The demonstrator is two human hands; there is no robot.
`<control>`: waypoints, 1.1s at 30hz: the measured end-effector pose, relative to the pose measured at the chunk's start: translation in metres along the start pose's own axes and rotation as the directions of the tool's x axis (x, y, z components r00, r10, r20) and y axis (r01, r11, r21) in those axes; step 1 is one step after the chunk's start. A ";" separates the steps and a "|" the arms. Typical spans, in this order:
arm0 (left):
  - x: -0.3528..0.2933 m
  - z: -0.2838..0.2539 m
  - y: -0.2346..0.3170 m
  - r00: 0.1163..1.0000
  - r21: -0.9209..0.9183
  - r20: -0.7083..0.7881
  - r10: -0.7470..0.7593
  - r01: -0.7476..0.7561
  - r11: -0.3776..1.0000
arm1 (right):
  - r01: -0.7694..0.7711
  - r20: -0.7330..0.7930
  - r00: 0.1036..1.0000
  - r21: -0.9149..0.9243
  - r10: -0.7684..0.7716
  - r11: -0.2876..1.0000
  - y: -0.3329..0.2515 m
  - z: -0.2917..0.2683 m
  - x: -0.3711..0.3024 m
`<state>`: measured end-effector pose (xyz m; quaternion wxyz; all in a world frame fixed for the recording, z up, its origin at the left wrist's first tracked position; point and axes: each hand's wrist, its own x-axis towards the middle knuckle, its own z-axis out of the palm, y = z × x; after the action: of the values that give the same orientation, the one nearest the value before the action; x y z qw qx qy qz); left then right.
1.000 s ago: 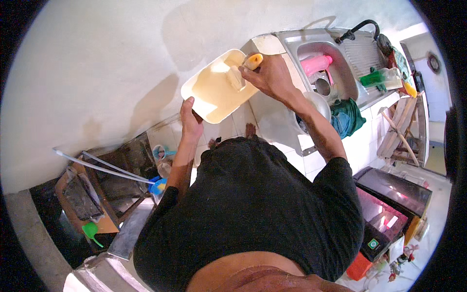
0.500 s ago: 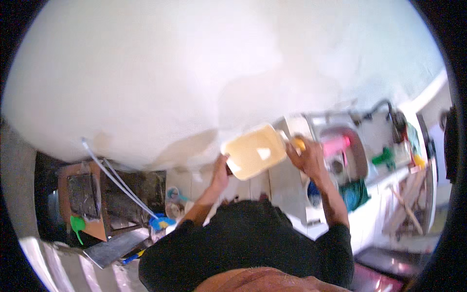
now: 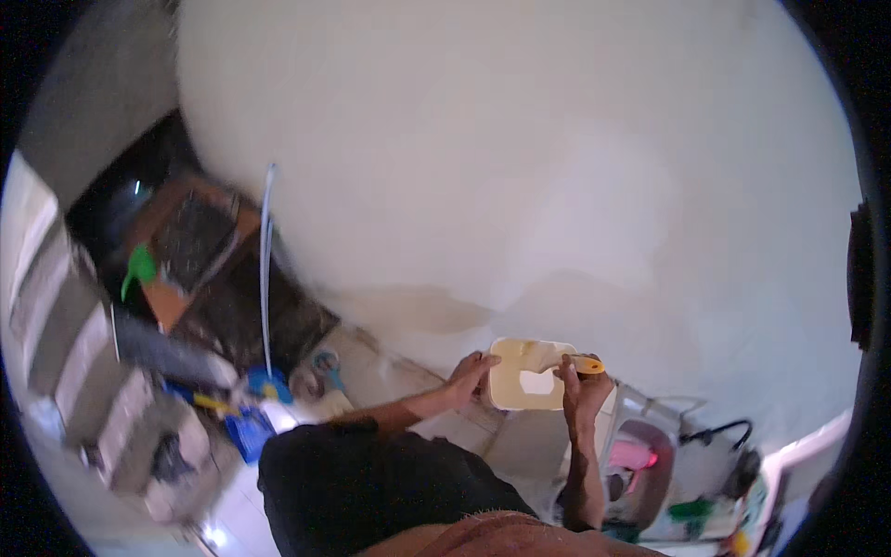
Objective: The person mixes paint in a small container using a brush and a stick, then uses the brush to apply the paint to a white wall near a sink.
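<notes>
Centrally, low against the pale wall: one cream tray, round-cornered, held up between two bare hands, a bright patch on its inside; its contents are hard to tell from its own colour. Item, left hand: clamped on the tray's left rim, thumb uppermost. Item, right hand: closed around a brush with a yellow handle, at the tray's right side; whether these fingers touch the rim, cannot tell. Principal relation: the brush's long axis runs roughly left to right, handle end rightward, head leftward over the tray; the tray lies directly left of the right hand, which is nearer the wall-side corner where the brush crosses. Adjoining, right: a sink with a pink bottle inside, a black faucet beyond. Adjoining, left, well apart: a pale tube, a green plastic piece
</notes>
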<state>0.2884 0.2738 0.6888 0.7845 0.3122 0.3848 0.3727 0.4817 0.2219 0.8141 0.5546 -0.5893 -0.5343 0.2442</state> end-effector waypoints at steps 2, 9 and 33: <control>-0.002 -0.002 0.003 0.999 0.033 -0.045 0.018 -0.017 0.999 | 0.038 -0.043 0.999 0.198 -0.030 0.980 -0.007 0.003 -0.003; 0.015 -0.012 -0.008 0.976 -0.081 -0.154 0.151 -0.164 0.983 | -0.003 -0.011 1.000 0.030 0.003 1.000 0.014 -0.015 -0.011; 0.010 -0.005 -0.009 0.988 -0.041 -0.046 0.150 -0.152 0.988 | 0.041 -0.086 0.992 -0.476 -0.093 0.878 0.014 -0.003 -0.005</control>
<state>0.2919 0.2784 0.6750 0.7524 0.3151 0.3683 0.4460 0.4877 0.2184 0.8009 0.4296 -0.7002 -0.5676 0.0554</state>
